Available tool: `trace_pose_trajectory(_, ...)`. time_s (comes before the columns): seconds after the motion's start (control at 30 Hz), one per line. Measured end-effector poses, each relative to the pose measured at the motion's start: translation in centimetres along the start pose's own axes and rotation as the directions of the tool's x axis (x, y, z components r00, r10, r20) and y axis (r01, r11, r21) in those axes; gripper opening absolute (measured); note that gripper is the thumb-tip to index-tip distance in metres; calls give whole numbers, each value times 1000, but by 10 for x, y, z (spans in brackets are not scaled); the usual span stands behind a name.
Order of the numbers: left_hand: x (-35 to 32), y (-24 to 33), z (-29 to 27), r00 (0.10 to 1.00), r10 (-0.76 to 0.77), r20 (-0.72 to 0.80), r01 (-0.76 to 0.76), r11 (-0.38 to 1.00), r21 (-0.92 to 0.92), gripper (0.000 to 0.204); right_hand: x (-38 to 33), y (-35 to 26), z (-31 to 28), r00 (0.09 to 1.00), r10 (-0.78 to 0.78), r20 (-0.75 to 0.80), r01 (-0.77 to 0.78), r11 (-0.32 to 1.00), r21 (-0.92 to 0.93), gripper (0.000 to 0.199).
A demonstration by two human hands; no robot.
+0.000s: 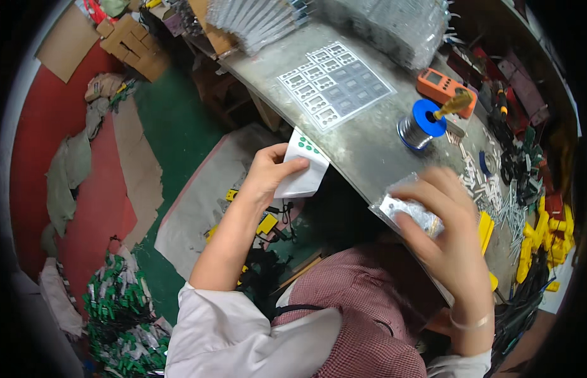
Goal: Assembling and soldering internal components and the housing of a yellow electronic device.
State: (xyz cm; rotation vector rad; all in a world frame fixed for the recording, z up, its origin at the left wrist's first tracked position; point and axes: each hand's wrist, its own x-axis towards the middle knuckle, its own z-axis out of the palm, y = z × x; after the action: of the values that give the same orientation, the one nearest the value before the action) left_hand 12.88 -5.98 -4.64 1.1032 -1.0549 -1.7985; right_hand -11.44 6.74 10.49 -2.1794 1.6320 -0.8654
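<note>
My left hand [268,173] pinches a white paper sheet [303,169] with small green dots along its top, held at the near edge of the grey metal workbench [356,148]. My right hand [445,233] grips a clear plastic bag [407,208] of small silvery parts, lifted just above the bench edge. The fingers cover part of the bag.
On the bench lie a grid panel of small boards [334,83], a solder spool with a blue core [421,124], an orange meter [443,87], scattered metal pins [495,189] and yellow plastic pieces [546,236]. Cardboard [136,170], green-tagged bundles [120,309] and bags cover the floor at left.
</note>
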Motion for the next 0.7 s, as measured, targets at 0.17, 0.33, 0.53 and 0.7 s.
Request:
trace_pose_trajectory(0.17,1,4,6,991,118,56,-126,974,186,29,81,25,89,994,-72,85,73,997,-5,16)
trace_pose_trajectory(0.33,5,-2,-1,967,251,45,-249,894,373,20,115,32,127,987,-33,158,41,998,-47,14)
trace_pose_trajectory(0.53,11,1,0,893,446,68,-412,745,524,22,121,26,125,975,-98,200,131,979,-157,13)
trace_pose_trajectory(0.7,15,-1,2,860,506,67,-457,705,542,19,123,29,127,977,-70,202,108,977,-186,12)
